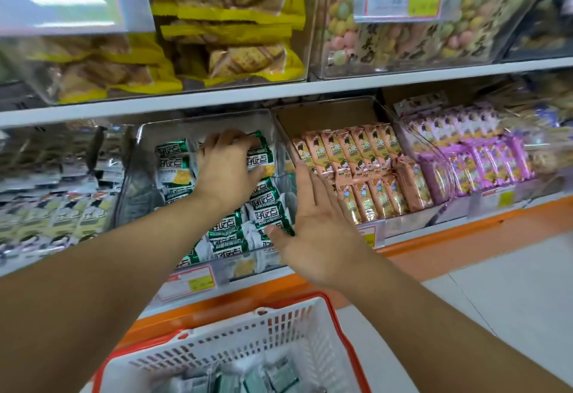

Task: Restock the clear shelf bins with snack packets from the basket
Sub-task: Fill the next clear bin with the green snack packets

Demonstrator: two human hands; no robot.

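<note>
While both arms are reaching into the clear bin (148,157) at the centre of the frame, the left hand (228,165) is lying fingers-down on the green-and-white snack packets (263,194) toward the bin's back; whether it is pinching one I cannot tell. The right hand (322,228) is hanging open and flat, thumb touching the front packets, gripping nothing. These packets are looking light, crinkly and slippery, with brittle crackers likely inside, so pinching a sealed end should be safer than squeezing the middle. More packets are sitting in the white basket (313,324) at lower centre, though its contents are blurred and cut off by the frame's bottom edge
</note>
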